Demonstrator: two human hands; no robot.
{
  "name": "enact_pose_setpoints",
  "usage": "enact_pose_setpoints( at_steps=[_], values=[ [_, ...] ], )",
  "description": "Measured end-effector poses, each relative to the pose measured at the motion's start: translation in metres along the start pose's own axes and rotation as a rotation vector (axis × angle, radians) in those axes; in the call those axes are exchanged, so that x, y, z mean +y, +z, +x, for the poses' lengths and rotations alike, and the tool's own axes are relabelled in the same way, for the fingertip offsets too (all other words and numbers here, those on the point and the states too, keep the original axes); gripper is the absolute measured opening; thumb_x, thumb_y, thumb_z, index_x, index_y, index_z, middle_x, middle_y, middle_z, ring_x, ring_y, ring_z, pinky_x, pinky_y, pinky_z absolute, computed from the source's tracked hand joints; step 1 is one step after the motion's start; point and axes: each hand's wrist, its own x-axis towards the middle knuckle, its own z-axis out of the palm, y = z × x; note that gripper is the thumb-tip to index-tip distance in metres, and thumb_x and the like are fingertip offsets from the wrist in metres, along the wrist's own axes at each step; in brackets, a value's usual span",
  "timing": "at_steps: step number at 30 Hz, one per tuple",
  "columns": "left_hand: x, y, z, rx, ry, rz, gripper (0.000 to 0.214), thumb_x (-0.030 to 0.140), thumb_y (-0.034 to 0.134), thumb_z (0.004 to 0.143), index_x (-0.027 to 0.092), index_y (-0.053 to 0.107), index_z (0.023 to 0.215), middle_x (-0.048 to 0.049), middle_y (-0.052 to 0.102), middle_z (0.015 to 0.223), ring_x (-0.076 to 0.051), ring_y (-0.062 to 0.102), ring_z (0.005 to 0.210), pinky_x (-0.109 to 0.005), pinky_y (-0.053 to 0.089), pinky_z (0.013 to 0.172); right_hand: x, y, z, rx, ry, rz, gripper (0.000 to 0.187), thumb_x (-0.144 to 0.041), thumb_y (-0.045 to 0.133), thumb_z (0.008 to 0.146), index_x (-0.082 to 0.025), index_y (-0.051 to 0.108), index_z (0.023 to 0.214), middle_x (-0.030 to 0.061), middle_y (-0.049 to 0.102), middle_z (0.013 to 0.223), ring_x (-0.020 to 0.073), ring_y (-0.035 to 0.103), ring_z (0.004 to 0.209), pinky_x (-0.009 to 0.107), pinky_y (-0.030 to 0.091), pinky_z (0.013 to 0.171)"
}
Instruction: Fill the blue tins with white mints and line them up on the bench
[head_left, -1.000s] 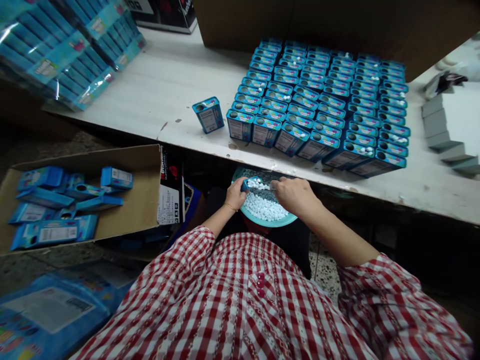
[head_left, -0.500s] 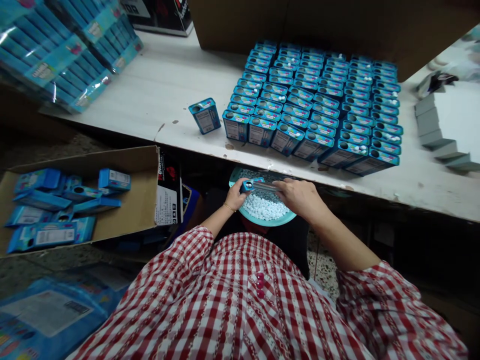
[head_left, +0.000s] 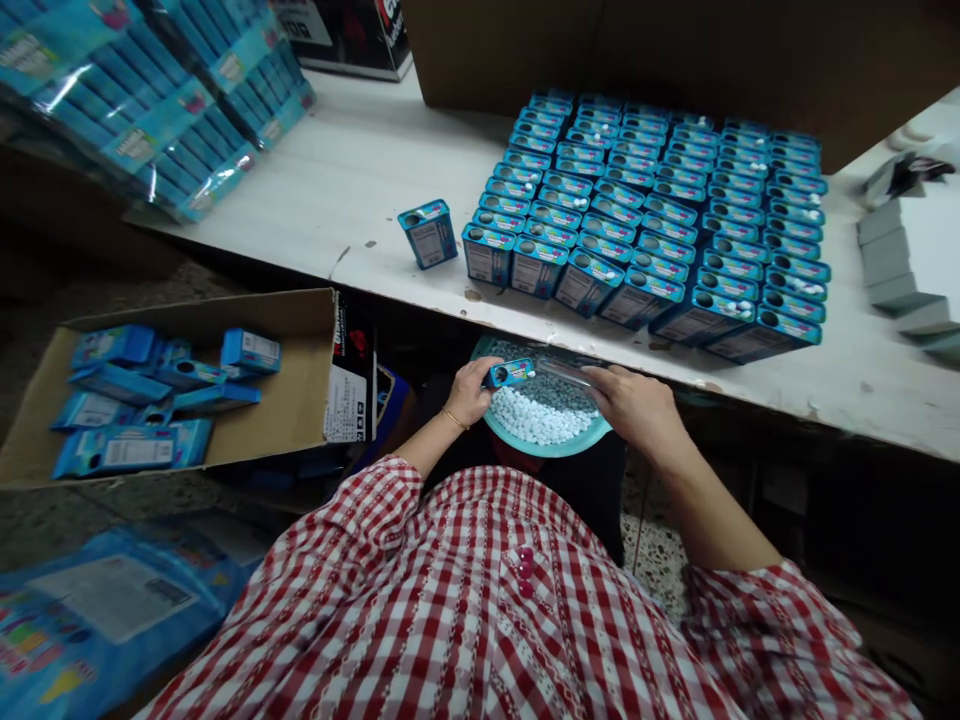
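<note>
My left hand (head_left: 469, 392) is closed round a small blue tin (head_left: 510, 374), held over a teal bowl (head_left: 551, 446) full of white pellets (head_left: 536, 415). My right hand (head_left: 634, 405) is closed on a clear scoop-like piece (head_left: 564, 371) whose tip points at the tin. The bowl sits in my lap under the table edge. On the white table (head_left: 360, 180) above, a block of several open blue tins (head_left: 645, 225) stands in rows, with one tin (head_left: 428, 233) apart to its left.
A cardboard box (head_left: 296, 400) at my left holds several blue tins lying flat. Wrapped packs of blue boxes (head_left: 150, 100) lie at the table's far left. Grey blocks (head_left: 892, 270) sit at the right; a brown carton (head_left: 675, 40) stands behind the rows.
The heap of pellets on the tin's top is gone; the tin now shows its blue lid. My right hand has drawn slightly right and the scoop shows.
</note>
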Motion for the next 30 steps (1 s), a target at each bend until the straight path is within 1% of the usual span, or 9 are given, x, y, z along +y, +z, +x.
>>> enact_pose_setpoints(
  at_steps=[3,5,11,16,19,22,25,27,30],
  values=[
    [0.004,-0.013,0.003,-0.09,-0.002,0.136,0.05,0.003,0.046,0.066,0.023,0.057,0.11,-0.0054,0.061,0.117,-0.022,0.052,0.114,-0.046,0.026,0.106,0.014,0.014,-0.001,-0.028,0.046,0.036,0.041,-0.042,0.035,0.09,-0.029,0.055,0.124,0.0044,0.064,0.111,0.0204,0.062,0.091,0.029,0.044,0.068],
    [0.005,-0.018,0.005,-0.105,-0.043,0.141,0.048,0.003,0.047,0.067,0.024,0.058,0.109,-0.005,0.061,0.116,-0.022,0.052,0.113,-0.047,0.026,0.106,0.02,0.025,-0.002,-0.048,0.068,0.054,0.041,-0.042,0.035,0.09,-0.029,0.054,0.124,0.0042,0.064,0.112,0.0212,0.062,0.091,0.03,0.045,0.068],
    [0.0,-0.045,0.017,0.185,-0.189,-0.247,0.039,0.024,0.062,0.072,0.018,0.051,0.109,-0.0054,0.062,0.101,-0.018,0.06,0.091,-0.031,0.049,0.083,0.038,0.059,-0.01,-0.061,0.122,0.161,0.042,-0.044,0.034,0.089,-0.029,0.057,0.122,0.0032,0.065,0.114,0.0225,0.062,0.094,0.032,0.047,0.07],
    [-0.022,-0.09,0.07,0.388,-0.208,-0.294,0.044,0.025,0.066,0.07,0.018,0.048,0.109,-0.0051,0.062,0.102,-0.017,0.06,0.093,-0.031,0.049,0.086,0.048,0.088,-0.013,-0.034,0.138,0.289,0.042,-0.045,0.038,0.087,-0.028,0.062,0.116,0.0032,0.066,0.112,0.0241,0.063,0.095,0.033,0.048,0.073],
    [-0.043,-0.107,0.105,0.405,-0.229,-0.28,0.044,0.019,0.066,0.068,0.016,0.048,0.108,-0.0065,0.062,0.103,-0.018,0.059,0.094,-0.032,0.049,0.086,0.045,0.102,-0.014,-0.025,0.127,0.362,0.042,-0.046,0.039,0.086,-0.028,0.063,0.115,0.0028,0.066,0.112,0.0243,0.063,0.097,0.033,0.049,0.075],
    [-0.062,-0.112,0.122,0.425,-0.272,-0.245,0.049,0.014,0.067,0.066,0.014,0.048,0.11,-0.0106,0.059,0.109,-0.019,0.059,0.096,-0.034,0.05,0.086,0.041,0.111,-0.016,-0.016,0.106,0.431,0.041,-0.046,0.04,0.085,-0.028,0.063,0.114,0.0024,0.067,0.111,0.0233,0.063,0.098,0.032,0.05,0.078],
    [-0.077,-0.112,0.127,0.5,-0.302,-0.222,0.073,0.013,0.072,0.06,0.016,0.039,0.125,-0.0166,0.046,0.129,-0.023,0.057,0.103,-0.038,0.051,0.085,0.039,0.117,-0.018,-0.011,0.108,0.47,0.04,-0.047,0.041,0.084,-0.029,0.065,0.111,0.0019,0.068,0.107,0.023,0.064,0.097,0.032,0.051,0.077],
    [-0.084,-0.112,0.133,0.467,-0.286,-0.242,0.09,0.012,0.074,0.057,0.023,0.03,0.134,-0.0155,0.04,0.137,-0.026,0.055,0.109,-0.042,0.049,0.088,0.04,0.12,-0.019,-0.025,0.095,0.481,0.04,-0.048,0.042,0.083,-0.029,0.066,0.109,0.0018,0.069,0.106,0.0239,0.064,0.096,0.032,0.052,0.075],
    [-0.089,-0.111,0.148,0.386,-0.232,-0.246,0.095,0.01,0.074,0.057,0.024,0.027,0.138,-0.0116,0.045,0.134,-0.028,0.049,0.119,-0.047,0.04,0.101,0.041,0.124,-0.018,-0.059,0.082,0.494,0.042,-0.051,0.042,0.081,-0.028,0.067,0.106,0.003,0.069,0.104,0.0258,0.065,0.094,0.033,0.053,0.074]
  ],
)
